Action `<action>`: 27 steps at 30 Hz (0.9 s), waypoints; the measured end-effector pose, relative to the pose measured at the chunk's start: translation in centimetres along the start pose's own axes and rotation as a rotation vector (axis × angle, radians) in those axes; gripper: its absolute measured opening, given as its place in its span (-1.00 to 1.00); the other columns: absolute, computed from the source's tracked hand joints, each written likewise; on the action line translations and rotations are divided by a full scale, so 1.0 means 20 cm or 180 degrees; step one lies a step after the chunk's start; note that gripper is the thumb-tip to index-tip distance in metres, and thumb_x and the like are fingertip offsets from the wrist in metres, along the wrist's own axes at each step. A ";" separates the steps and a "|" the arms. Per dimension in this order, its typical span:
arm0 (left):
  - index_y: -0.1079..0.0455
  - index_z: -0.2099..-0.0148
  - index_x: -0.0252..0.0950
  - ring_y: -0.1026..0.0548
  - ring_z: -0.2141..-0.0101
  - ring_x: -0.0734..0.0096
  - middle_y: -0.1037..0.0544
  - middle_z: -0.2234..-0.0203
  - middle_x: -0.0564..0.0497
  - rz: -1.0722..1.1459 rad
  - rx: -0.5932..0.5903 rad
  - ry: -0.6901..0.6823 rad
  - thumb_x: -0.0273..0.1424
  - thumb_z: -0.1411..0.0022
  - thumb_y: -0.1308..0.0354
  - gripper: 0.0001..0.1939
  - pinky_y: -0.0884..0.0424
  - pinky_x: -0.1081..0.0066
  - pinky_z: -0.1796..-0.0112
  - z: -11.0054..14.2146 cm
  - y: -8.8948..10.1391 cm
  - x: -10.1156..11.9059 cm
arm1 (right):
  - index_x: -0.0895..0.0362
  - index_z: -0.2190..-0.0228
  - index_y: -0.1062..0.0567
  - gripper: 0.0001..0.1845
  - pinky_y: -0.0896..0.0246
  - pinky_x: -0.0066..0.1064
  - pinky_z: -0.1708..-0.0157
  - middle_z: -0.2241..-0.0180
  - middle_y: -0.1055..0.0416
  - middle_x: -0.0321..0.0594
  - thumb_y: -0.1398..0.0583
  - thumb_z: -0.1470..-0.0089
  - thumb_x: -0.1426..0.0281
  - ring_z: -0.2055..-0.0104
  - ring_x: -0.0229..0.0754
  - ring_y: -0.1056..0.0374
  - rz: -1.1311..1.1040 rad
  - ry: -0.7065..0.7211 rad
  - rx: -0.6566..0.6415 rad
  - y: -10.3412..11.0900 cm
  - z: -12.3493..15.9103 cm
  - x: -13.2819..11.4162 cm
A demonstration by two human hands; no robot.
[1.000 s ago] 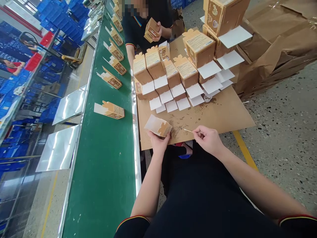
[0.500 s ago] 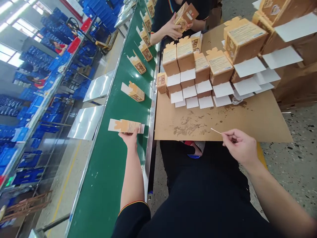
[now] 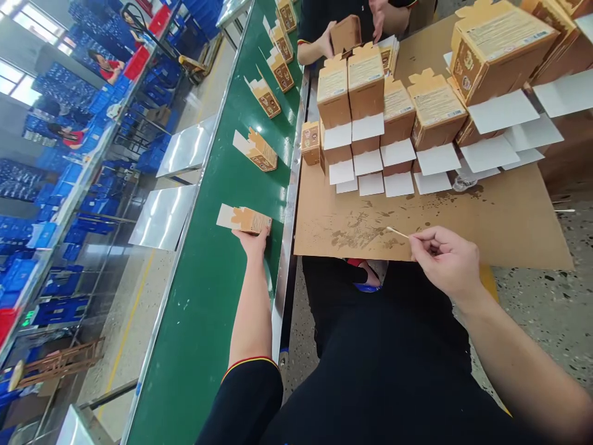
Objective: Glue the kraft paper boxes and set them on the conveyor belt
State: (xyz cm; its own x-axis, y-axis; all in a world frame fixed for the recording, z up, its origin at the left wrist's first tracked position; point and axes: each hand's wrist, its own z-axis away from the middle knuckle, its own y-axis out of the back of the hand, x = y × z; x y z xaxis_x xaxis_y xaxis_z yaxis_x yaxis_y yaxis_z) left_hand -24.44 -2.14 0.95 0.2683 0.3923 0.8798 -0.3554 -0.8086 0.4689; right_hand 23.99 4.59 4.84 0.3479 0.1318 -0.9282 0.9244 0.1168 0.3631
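On the green conveyor belt [image 3: 204,321], my left hand [image 3: 254,244] grips a small tan carton [image 3: 252,219] by its near side. The carton's white flap sticks out to the left, and its tabbed end stands up. Over the near edge of a cardboard sheet [image 3: 500,216], my right hand [image 3: 448,259] pinches a cotton swab [image 3: 398,232] between thumb and fingers. The swab's tip points left above dark wet stains. Farther back on the sheet, stacked cartons [image 3: 365,83] stand with their white flaps hanging toward me.
More cartons [image 3: 264,99] stand in a row along the belt. A co-worker's hands [image 3: 327,42] are behind the stack, one on a brown carton [image 3: 346,34]. A clear plastic piece [image 3: 464,183] lies by the flaps. The belt's metal rail [image 3: 290,213] separates it from the sheet.
My view has shifted slightly. My left hand's carton sits a little more squarely on the belt. The co-worker's carton is lower, and one of their hands has come off it.
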 end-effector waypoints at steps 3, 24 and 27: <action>-0.05 -0.16 -0.10 -0.64 -0.26 0.04 -0.54 -0.23 -0.22 0.0069 -0.0168 0.0009 -0.53 0.01 -0.58 -0.11 -0.55 -0.06 -0.33 -0.02 -0.03 0.04 | 0.00 0.38 -0.59 -0.59 -0.36 -0.33 0.48 0.58 -0.47 -0.31 -0.33 -0.29 -0.04 0.55 -0.18 -0.39 -0.0042 0.0086 -0.0114 -0.05 -0.03 -0.04; -0.14 -0.64 -0.25 -0.03 -0.65 -0.31 -0.02 -0.59 -0.45 -0.0742 -0.1822 -0.1521 -0.60 0.10 -0.54 0.28 -0.23 -0.07 -0.53 -0.25 -1.02 0.81 | 0.00 0.44 -0.62 -0.42 -0.43 -0.30 0.54 0.65 -0.47 -0.24 -0.38 -0.21 -0.24 0.62 -0.12 -0.44 0.0106 -0.0485 0.0863 0.28 0.24 0.01; -0.37 -0.53 -0.26 0.03 -0.67 -0.29 0.02 -0.61 -0.39 -0.0956 -0.2178 -0.1912 -0.62 0.10 -0.46 0.10 -0.13 0.00 -0.58 -0.25 -1.04 0.79 | -0.02 0.44 -0.58 -0.33 -0.38 -0.31 0.57 0.66 -0.43 -0.29 -0.31 -0.24 -0.35 0.63 -0.14 -0.41 0.0145 -0.0531 0.0992 0.30 0.29 0.02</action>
State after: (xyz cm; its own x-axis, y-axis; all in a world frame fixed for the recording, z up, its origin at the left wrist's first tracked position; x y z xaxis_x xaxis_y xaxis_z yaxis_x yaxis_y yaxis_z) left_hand -17.25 23.16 5.51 0.7800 0.0974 0.6181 -0.5921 -0.2048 0.7794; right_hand 30.62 -0.32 6.14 0.3867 -0.0357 -0.9215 0.9017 -0.1947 0.3859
